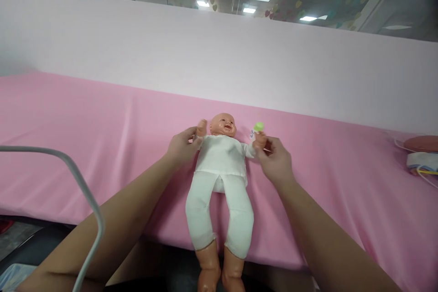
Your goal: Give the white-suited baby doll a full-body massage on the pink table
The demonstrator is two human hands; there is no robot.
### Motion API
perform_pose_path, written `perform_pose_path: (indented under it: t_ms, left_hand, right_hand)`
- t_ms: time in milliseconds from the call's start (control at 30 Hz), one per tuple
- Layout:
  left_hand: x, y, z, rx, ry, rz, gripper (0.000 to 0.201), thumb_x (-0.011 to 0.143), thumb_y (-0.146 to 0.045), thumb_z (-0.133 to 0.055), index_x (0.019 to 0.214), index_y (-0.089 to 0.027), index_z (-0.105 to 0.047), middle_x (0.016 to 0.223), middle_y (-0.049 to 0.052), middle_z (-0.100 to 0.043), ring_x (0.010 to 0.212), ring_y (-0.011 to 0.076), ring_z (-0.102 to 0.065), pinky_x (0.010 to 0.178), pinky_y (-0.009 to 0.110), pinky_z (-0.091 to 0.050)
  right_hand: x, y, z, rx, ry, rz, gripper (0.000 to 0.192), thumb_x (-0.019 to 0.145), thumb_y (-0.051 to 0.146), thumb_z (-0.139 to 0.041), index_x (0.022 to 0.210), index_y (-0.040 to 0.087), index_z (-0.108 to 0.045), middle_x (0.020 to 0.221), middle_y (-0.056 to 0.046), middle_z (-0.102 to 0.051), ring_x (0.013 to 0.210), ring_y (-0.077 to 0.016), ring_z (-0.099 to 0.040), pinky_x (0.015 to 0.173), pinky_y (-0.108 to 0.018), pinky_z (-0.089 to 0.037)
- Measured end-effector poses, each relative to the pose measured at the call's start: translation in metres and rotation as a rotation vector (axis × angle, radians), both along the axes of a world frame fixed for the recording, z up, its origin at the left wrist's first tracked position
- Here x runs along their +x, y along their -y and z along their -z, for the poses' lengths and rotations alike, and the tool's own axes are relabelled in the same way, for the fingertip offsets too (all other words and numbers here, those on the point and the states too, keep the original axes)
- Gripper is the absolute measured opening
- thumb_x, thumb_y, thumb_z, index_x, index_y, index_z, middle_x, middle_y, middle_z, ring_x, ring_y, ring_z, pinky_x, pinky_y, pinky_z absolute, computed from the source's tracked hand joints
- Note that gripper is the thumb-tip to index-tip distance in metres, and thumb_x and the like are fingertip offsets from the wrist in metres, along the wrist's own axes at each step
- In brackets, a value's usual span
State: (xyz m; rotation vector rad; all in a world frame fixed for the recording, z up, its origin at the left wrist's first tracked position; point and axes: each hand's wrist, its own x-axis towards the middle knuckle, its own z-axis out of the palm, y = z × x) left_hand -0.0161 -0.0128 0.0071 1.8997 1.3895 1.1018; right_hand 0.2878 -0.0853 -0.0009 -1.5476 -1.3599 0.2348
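Observation:
A baby doll (222, 169) in white top and white trousers lies on its back on the pink sheet (102, 137), head toward the wall, bare feet hanging over the near edge. My left hand (181, 146) grips the doll's arm on the left near its raised fist. My right hand (275, 159) holds the doll's other arm at the wrist. A small bottle with a green cap (256, 128) lies just past that doll hand.
A pale pink wall (219, 64) rises behind the sheet. At the far right lie a reddish pad and a white device with cords (422, 155). A grey cable (82, 187) loops across the lower left. Dark floor shows below the near edge.

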Motion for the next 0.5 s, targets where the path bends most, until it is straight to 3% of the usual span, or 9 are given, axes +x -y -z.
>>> perform_pose_path:
  t_ms: [67,133,300,400,500]
  left_hand:
    - [-0.005,-0.011,0.005,-0.107,0.204,-0.109,0.031,0.092,-0.044,-0.065,0.115,-0.025,-0.072,0.111,0.006,-0.078,0.102,0.0263,-0.074,0.087,0.035,-0.061]
    - [-0.009,-0.024,0.011,-0.231,0.392,-0.206,0.030,0.091,-0.046,-0.066,0.109,-0.022,-0.070,0.109,0.009,-0.076,0.094,0.0259,-0.075,0.079,0.035,-0.063]
    - [-0.015,-0.049,0.014,-0.588,0.732,-0.494,0.020,0.091,-0.033,-0.066,0.103,-0.018,-0.064,0.088,0.012,-0.072,0.076,0.0259,-0.075,0.069,0.037,-0.065]
    - [-0.018,-0.052,0.012,-0.603,0.804,-0.474,0.017,0.091,-0.028,-0.065,0.104,-0.017,-0.062,0.080,0.009,-0.069,0.071,0.0241,-0.074,0.069,0.037,-0.065]
    - [-0.018,-0.049,0.011,-0.599,0.794,-0.454,0.021,0.091,-0.030,-0.065,0.108,-0.017,-0.061,0.087,0.011,-0.072,0.074,0.0239,-0.074,0.070,0.038,-0.065]
  right_hand:
    - [0.022,-0.009,0.004,-0.066,-0.130,0.164,0.051,0.085,0.044,-0.076,0.131,0.025,-0.063,0.113,-0.007,-0.078,0.096,-0.0252,-0.076,0.088,-0.039,-0.064]
    - [0.042,-0.019,0.010,-0.129,-0.321,0.237,0.055,0.084,0.041,-0.078,0.133,0.026,-0.059,0.115,-0.007,-0.076,0.086,-0.0229,-0.077,0.079,-0.037,-0.067]
    - [0.065,-0.036,0.026,-0.355,-0.662,0.181,0.031,0.085,0.030,-0.078,0.112,0.021,-0.065,0.102,-0.010,-0.075,0.077,-0.0203,-0.076,0.065,-0.032,-0.068]
    - [0.067,-0.039,0.031,-0.421,-0.712,0.145,0.019,0.086,0.027,-0.076,0.100,0.018,-0.067,0.097,-0.011,-0.074,0.075,-0.0203,-0.075,0.065,-0.030,-0.068]
    - [0.065,-0.039,0.032,-0.370,-0.704,0.116,0.023,0.083,0.025,-0.079,0.102,0.018,-0.068,0.101,-0.011,-0.075,0.080,-0.0214,-0.076,0.069,-0.033,-0.069]
